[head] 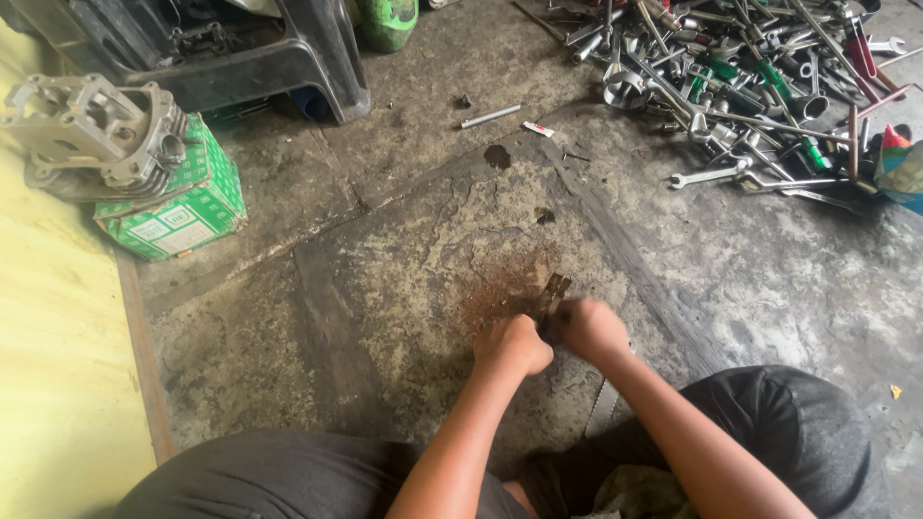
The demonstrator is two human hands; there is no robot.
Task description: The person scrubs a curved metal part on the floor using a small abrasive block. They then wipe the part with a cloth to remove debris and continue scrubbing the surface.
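Note:
Both my hands meet low over a worn concrete floor. My left hand [513, 344] is closed around a small dark metal part [552, 292] whose end sticks out above my fists. My right hand [590, 328] is also clenched, pressed against the same part from the right; it is blurred. A patch of rusty brown dust [500, 288] lies on the floor just beyond the part. A thin toothed blade [603, 407] shows under my right forearm, lying on the floor.
A pile of several wrenches and sockets [740, 86] fills the top right. An engine cylinder head [96, 135] rests on a green box [183, 211] at the left. A dark plastic stool [250, 53] stands at the top. My knees frame the bottom.

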